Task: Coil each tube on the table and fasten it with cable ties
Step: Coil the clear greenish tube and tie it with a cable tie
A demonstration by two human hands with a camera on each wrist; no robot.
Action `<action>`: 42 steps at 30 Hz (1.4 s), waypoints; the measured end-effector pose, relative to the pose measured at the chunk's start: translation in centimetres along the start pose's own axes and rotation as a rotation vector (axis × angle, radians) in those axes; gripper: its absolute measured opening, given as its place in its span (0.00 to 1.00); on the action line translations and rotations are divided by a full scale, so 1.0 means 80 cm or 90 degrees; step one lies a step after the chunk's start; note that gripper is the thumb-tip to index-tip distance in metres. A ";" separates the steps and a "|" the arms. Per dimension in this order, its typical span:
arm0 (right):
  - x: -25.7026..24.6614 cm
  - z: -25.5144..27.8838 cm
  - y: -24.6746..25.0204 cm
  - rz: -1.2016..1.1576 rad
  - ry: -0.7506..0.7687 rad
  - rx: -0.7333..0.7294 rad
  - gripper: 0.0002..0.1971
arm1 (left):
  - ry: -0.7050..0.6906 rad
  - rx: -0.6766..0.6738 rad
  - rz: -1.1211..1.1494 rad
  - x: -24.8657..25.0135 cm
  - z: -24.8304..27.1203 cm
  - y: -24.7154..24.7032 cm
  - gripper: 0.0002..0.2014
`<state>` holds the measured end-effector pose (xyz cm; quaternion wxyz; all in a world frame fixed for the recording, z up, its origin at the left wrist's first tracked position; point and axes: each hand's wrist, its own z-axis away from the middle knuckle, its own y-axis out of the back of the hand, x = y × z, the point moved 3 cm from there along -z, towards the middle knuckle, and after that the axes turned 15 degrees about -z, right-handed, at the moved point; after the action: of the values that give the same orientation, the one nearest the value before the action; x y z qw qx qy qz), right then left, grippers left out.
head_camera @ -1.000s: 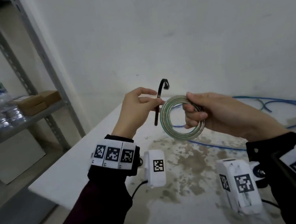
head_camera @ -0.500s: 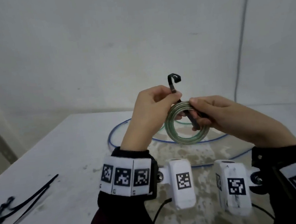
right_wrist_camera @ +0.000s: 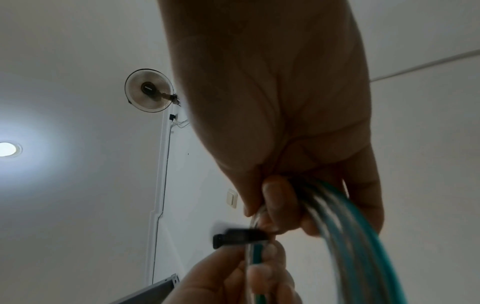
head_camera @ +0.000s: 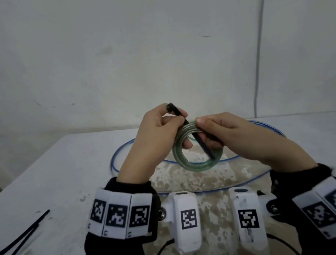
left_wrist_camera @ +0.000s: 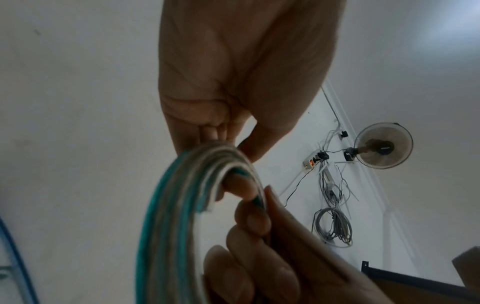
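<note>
A green-tinted clear tube wound into a small coil (head_camera: 198,164) is held in the air above the table. My right hand (head_camera: 203,128) grips the coil's top, thumb over the turns. A black cable tie (head_camera: 203,144) slants through the coil's opening. My left hand (head_camera: 179,118) pinches the tie near its head, just left of the coil's top. The left wrist view shows the coil (left_wrist_camera: 166,205) below my left hand (left_wrist_camera: 228,139). The right wrist view shows my right hand (right_wrist_camera: 280,216) on the coil (right_wrist_camera: 350,236), with the tie's head (right_wrist_camera: 233,236) sticking out left.
A long blue tube (head_camera: 122,151) lies in a wide loose loop on the white table (head_camera: 63,169), under and around my hands. Spare black cable ties (head_camera: 19,236) lie at the table's front left. A wall stands close behind the table.
The tie stood upright to the left of the coil; now it slants through the coil's opening. My left hand has closed in on the right one, and the head camera has swung right.
</note>
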<state>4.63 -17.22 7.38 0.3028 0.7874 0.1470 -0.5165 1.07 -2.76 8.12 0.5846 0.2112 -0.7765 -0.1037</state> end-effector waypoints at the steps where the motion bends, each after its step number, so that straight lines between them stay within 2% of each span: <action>1: 0.000 0.000 -0.002 -0.015 0.000 -0.007 0.21 | 0.002 -0.003 -0.003 0.002 0.001 0.001 0.07; 6: 0.001 -0.001 -0.003 -0.039 -0.012 -0.003 0.21 | -0.011 -0.035 0.004 0.004 0.000 -0.003 0.13; 11: -0.001 0.001 -0.002 -0.058 -0.016 -0.004 0.20 | -0.047 -0.016 -0.002 0.002 0.003 -0.001 0.12; 15: -0.006 0.003 -0.001 -0.038 0.003 0.010 0.21 | -0.055 -0.001 0.016 0.004 0.003 0.000 0.07; 22: -0.009 0.005 0.001 -0.065 -0.007 0.026 0.25 | -0.048 -0.018 0.035 0.011 0.007 -0.010 0.07; 25: -0.013 0.007 0.002 -0.065 -0.009 0.053 0.21 | -0.042 -0.017 0.044 0.014 0.007 -0.017 0.08; 29: -0.016 0.010 0.002 -0.166 -0.034 0.118 0.12 | -0.028 0.012 0.086 0.016 0.008 -0.017 0.09; 36: -0.020 0.008 -0.010 -0.140 -0.035 0.103 0.07 | -0.029 -0.055 0.021 0.008 0.006 -0.012 0.11; 40: -0.017 0.009 -0.006 -0.156 -0.039 0.099 0.09 | -0.038 -0.035 0.053 0.007 0.005 -0.010 0.11; 42: -0.021 0.011 -0.001 -0.114 0.014 0.082 0.07 | -0.037 -0.003 0.081 0.006 0.003 -0.008 0.11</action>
<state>3.22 -17.56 8.60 0.2023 0.7946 0.1869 -0.5410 0.85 -3.60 8.21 0.5678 0.1566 -0.8047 -0.0745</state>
